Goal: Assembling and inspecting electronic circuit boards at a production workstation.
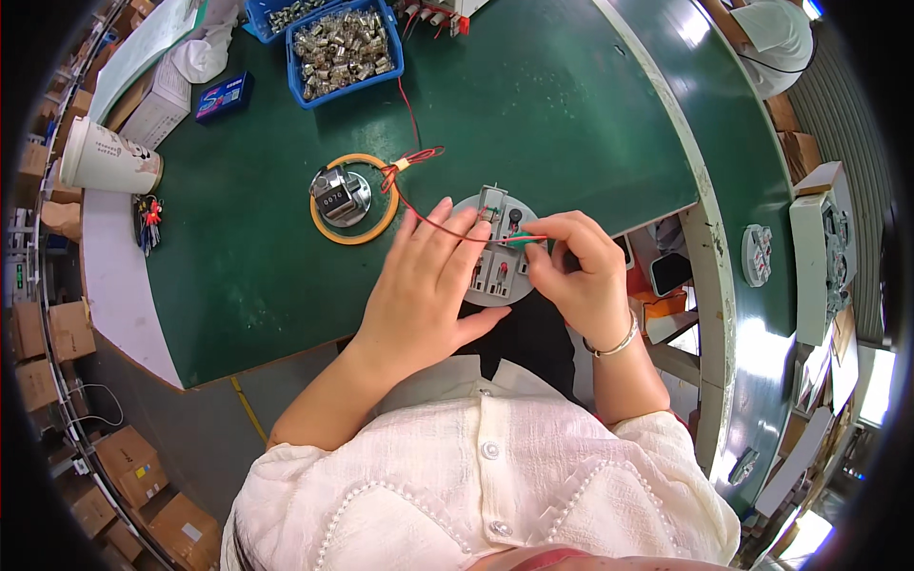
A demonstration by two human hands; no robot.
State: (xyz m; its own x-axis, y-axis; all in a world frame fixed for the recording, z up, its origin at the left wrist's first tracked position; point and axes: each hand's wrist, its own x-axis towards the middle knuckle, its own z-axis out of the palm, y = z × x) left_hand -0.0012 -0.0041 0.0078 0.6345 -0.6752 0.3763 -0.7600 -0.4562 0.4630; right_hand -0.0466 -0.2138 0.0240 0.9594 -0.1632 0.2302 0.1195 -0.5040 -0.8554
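Observation:
A round grey plastic base (517, 283), with small components and red and green parts on its face, sits at the table's near edge. My left hand (426, 276) lies over its left side with fingers stretched out, the thumb by its lower rim. On the right side of the base, my right hand (583, 268) pinches a small green connector (520, 240) at the end of a thin red wire (443, 228). The exact tip of the connector is hidden by my fingers. Left of the base, a metal tally counter (340, 198) sits inside an orange ring (354, 240).
Blue bins (395, 74) of small metal-and-glass parts stand at the back. A paper cup (109, 157), a white box (157, 109) and a small blue box (225, 97) are at the left. Another grey base (757, 255) lies on the right-hand bench, with a person (776, 43) beyond.

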